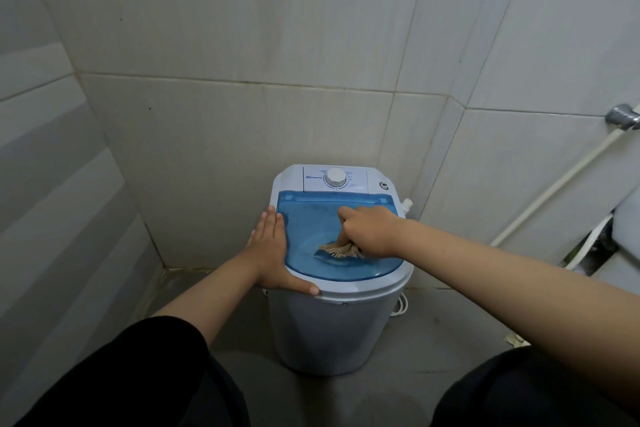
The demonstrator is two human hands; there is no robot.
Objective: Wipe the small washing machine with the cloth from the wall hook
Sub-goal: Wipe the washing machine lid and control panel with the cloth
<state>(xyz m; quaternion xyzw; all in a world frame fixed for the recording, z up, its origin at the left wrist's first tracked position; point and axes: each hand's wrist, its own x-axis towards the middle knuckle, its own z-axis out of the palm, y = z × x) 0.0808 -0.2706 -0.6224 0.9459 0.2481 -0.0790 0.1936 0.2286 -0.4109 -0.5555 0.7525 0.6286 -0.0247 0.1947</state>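
Wiping is under way: the right hand [372,230] grips the bunched cloth [341,250] on the washing machine's [329,333] blue lid [308,225]; the left hand [272,250] lies flat, steadying the rim. Panel and sides look undone.

Grey tiled wall [242,45], white hose [540,198], metal fitting [621,117], concrete floor [433,340].

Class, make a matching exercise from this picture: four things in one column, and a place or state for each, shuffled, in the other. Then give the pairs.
1. left hand
2. right hand
3. cloth
4. dial

A. on the white panel behind the lid
B. flat on the washing machine's left rim
C. bunched on the blue lid
D. closed round the cloth

Pairs: 1-B, 2-D, 3-C, 4-A
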